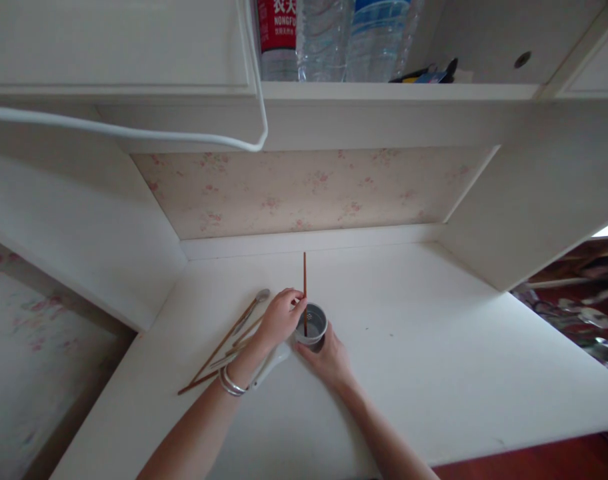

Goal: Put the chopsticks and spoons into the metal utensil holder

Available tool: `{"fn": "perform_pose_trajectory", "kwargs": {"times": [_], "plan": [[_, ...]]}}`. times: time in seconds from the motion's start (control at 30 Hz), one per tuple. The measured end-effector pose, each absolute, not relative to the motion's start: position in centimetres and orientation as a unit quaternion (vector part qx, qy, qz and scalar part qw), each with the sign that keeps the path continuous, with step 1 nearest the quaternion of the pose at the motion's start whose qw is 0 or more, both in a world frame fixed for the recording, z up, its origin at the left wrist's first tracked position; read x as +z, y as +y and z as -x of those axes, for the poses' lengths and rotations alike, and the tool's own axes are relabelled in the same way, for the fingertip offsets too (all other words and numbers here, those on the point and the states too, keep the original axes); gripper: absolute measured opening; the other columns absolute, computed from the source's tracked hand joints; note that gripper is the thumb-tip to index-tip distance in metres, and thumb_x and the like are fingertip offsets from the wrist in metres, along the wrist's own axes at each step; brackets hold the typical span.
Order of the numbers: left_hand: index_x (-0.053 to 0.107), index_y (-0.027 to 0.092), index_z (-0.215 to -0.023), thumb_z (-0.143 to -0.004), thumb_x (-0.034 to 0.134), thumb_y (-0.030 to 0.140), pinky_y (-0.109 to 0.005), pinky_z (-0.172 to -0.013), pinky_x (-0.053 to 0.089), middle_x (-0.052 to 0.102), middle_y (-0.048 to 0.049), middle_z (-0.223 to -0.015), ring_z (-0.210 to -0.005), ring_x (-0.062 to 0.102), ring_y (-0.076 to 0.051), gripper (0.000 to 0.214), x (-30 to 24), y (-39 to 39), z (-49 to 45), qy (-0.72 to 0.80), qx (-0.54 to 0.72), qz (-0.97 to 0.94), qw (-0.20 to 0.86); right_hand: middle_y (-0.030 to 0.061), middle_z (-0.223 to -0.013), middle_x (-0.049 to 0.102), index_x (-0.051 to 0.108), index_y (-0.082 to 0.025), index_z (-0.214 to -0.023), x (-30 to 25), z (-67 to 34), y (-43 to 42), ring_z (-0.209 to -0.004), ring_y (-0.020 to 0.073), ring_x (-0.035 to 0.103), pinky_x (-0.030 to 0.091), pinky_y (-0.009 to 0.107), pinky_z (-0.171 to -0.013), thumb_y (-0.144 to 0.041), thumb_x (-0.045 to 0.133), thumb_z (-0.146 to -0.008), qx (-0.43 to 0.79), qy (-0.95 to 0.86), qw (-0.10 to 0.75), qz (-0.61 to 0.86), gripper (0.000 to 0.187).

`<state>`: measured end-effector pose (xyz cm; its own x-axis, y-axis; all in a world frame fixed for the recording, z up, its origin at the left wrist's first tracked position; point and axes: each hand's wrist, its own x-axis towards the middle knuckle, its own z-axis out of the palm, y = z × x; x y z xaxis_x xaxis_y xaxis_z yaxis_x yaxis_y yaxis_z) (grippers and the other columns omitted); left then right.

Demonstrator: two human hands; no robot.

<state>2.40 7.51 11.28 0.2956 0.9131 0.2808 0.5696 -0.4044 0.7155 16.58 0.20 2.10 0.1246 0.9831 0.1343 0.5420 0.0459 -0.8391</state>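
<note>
My left hand (283, 316) pinches a brown wooden chopstick (305, 275) that stands nearly upright, its lower end inside a small grey cup (313, 313). Round the cup's near right side, the fingers and thumb of my right hand (329, 359) are wrapped. The cup looks like a utensil holder with small holes in its bottom. Left of it, partly hidden under my left forearm, lie more chopsticks (211, 357), a metal spoon (263, 295) and a white spoon (280, 353).
The white tabletop (409, 307) sits in a cabinet recess with side panels and a floral back wall (304, 190). Overhead, a shelf (404, 92) holds plastic bottles (324, 40), and a white cable (184, 138) hangs at the upper left.
</note>
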Motion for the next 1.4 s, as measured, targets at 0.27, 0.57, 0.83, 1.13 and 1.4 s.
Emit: {"fn": "perform_pose_trajectory", "kwargs": {"times": [0.27, 0.57, 0.83, 1.13, 1.4], "plan": [[0.07, 0.019, -0.09, -0.09, 0.053, 0.031, -0.031, -0.087, 0.051, 0.069, -0.0059, -0.097, -0.089, 0.064, -0.017, 0.021, 9.7, 7.4, -2.1, 0.481, 0.355, -0.754, 0.272, 0.0088, -0.115, 0.068, 0.045, -0.025, -0.134, 1.9, -16.6, 0.3, -0.104, 0.0302, 0.066, 0.052, 0.042, -0.085, -0.042, 0.074, -0.07, 0.272, -0.604, 0.407, 0.629, 0.073], [0.07, 0.019, -0.095, -0.091, 0.052, 0.034, -0.031, -0.088, 0.052, 0.069, -0.006, -0.1, -0.091, 0.065, -0.017, 0.024, 9.0, 7.0, -2.4, 0.486, 0.382, -0.739, 0.268, 0.01, -0.119, 0.067, 0.043, -0.023, -0.135, 1.9, -16.6, 0.2, -0.106, 0.0312, 0.065, 0.052, 0.043, -0.086, -0.044, 0.072, -0.072, 0.265, -0.616, 0.393, 0.629, 0.073], [0.063, 0.018, -0.114, -0.091, 0.053, 0.042, -0.031, -0.082, 0.053, 0.066, -0.0091, -0.112, -0.093, 0.065, -0.018, 0.035, 8.3, 6.7, -2.3, 0.489, 0.4, -0.695, 0.341, 0.0076, -0.116, 0.068, 0.046, -0.025, -0.133, 2.2, -16.5, 0.2, -0.103, 0.0299, 0.066, 0.053, 0.041, -0.082, -0.044, 0.073, -0.07, 0.272, -0.606, 0.396, 0.634, 0.071], [0.033, 0.02, -0.143, -0.074, 0.076, 0.037, -0.041, -0.106, 0.043, 0.049, -0.0145, -0.142, -0.129, 0.05, -0.026, 0.082, 4.7, 1.6, -3.2, 0.445, 0.462, -0.603, 0.475, 0.0094, -0.119, 0.067, 0.047, -0.024, -0.132, 2.1, -16.6, -0.1, -0.097, 0.0285, 0.069, 0.054, 0.038, -0.076, -0.037, 0.066, -0.077, 0.27, -0.622, 0.377, 0.63, 0.059], [0.046, 0.021, -0.133, -0.071, 0.078, 0.027, -0.044, -0.108, 0.039, 0.058, -0.0116, -0.13, -0.123, 0.053, -0.027, 0.07, 4.0, 0.8, -5.0, 0.475, 0.502, -0.593, 0.413, 0.0105, -0.122, 0.064, 0.05, -0.021, -0.127, 2.0, -17.8, -0.8, -0.111, 0.028, 0.062, 0.051, 0.042, -0.092, -0.024, 0.06, -0.076, 0.268, -0.647, 0.404, 0.588, 0.053]]}}
